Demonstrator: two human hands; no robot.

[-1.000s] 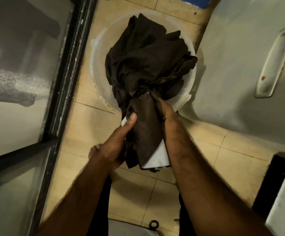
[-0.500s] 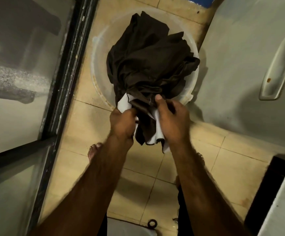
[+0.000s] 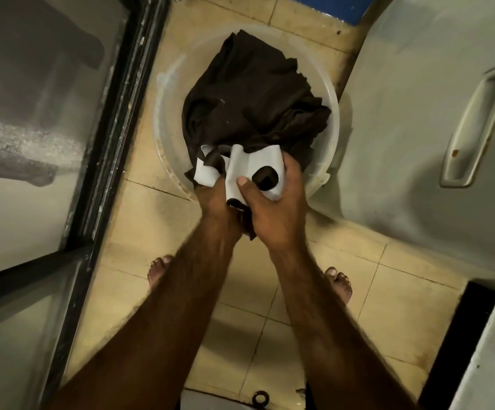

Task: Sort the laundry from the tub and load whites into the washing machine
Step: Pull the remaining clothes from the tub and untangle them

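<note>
A: What do we have at our far left?
B: A glass door [image 3: 33, 202] in a dark frame [image 3: 116, 137], running up along the tiled floor [image 3: 140, 226].
A: And next to it?
B: The tub [image 3: 168, 113], pale and round, sitting on the floor between the frame and a grey appliance [image 3: 403, 113]. A dark cloth [image 3: 249, 93] is heaped in it and rises above the rim.
A: Where are our hands?
B: Both are over the tub's near rim, touching each other. Our left hand [image 3: 215, 202] is curled into the bunched fabric, its fingers buried in it. A white cloth [image 3: 259, 162] comes out of the dark heap's near edge and runs into both hands.
A: Is the white a separate piece?
B: We cannot tell. Dark folds are tangled through it, and a dark end hangs below our hands.
A: And the right hand?
B: Our right hand [image 3: 278, 214] is clamped on the white cloth, thumb pressed across the top of it, fingers wrapped round the far side.
A: To the right?
B: The grey appliance stands just beside the tub and has a recessed handle [image 3: 477, 125]. At the lower right corner is a white box [image 3: 494, 350]. We cannot tell whether either is the washer.
</note>
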